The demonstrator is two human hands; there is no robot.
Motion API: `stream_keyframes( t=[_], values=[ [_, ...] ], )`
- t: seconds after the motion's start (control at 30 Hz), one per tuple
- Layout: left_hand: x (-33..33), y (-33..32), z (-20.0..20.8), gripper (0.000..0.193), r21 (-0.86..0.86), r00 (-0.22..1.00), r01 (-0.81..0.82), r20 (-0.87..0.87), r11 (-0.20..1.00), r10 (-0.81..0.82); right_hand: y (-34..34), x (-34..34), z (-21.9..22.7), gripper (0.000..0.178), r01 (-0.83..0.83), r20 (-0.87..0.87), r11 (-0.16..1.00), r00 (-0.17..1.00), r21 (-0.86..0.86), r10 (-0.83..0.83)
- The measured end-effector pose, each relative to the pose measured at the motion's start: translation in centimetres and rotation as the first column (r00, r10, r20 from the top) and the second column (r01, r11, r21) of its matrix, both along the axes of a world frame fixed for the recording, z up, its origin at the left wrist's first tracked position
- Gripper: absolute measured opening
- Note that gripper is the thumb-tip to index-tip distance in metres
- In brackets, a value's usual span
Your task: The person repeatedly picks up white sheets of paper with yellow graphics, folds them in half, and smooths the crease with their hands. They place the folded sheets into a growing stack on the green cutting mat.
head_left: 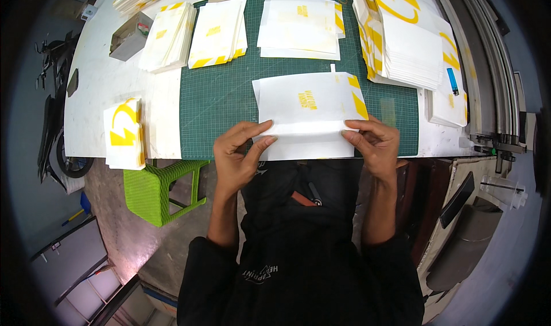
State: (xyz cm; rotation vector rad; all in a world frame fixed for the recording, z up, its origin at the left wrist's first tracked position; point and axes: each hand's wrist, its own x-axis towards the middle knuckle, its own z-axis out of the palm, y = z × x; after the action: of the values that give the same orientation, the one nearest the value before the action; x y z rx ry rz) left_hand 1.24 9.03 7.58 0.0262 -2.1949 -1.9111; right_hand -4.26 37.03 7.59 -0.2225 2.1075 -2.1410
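A white paper sheet with yellow print (321, 99) lies at the near edge of the green cutting mat (218, 114), a crease running across its lower part. My left hand (238, 151) pinches the sheet's left side at that crease, thumb below and fingers above. On the opposite side my right hand (376, 145) grips the sheet the same way. The lower strip of the paper reaches the table edge. Just beyond it, a few similar printed sheets (295, 28) lie loosely overlapped on the mat.
Stacks of printed paper stand at the back left (218, 30) and right (410, 45), a blue lighter (452, 81) on the right one. A smaller stack (123, 134) overhangs the left front edge. A grey box (129, 36) sits behind; a green stool (146, 191) stands below.
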Motion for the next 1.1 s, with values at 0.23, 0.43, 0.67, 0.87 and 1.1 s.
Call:
stream_keyframes(
  t=[0.23,0.43,0.67,0.87,1.1],
  values=[
    [-0.5,-0.5,0.5,0.032,-0.409,0.965,-0.115,-0.263,0.905,0.003,-0.3,0.4,0.9,0.019,0.076,-0.276,0.964,0.961,0.253,-0.003],
    [-0.4,-1.0,0.6,0.038,-0.503,0.932,-0.161,-0.36,0.849,-0.037,-0.8,0.2,1.2,0.015,0.251,-0.522,0.912,0.852,0.325,-0.048],
    [-1.1,-1.2,1.6,0.024,-0.547,0.896,-0.15,-0.427,0.824,-0.12,-0.7,0.2,2.3,0.016,0.229,-0.594,0.745,0.759,0.627,0.266],
    [-0.9,-1.9,1.3,0.025,-0.505,0.91,-0.108,-0.398,0.856,-0.12,-1.3,0.0,2.8,0.026,0.091,-0.558,0.771,0.744,0.63,0.368],
    [-1.6,-1.7,2.2,0.026,-0.729,0.92,-0.051,-0.299,0.682,-0.251,-1.7,-0.2,2.8,0.031,0.193,-0.62,0.72,0.68,0.667,0.392]
  ],
)
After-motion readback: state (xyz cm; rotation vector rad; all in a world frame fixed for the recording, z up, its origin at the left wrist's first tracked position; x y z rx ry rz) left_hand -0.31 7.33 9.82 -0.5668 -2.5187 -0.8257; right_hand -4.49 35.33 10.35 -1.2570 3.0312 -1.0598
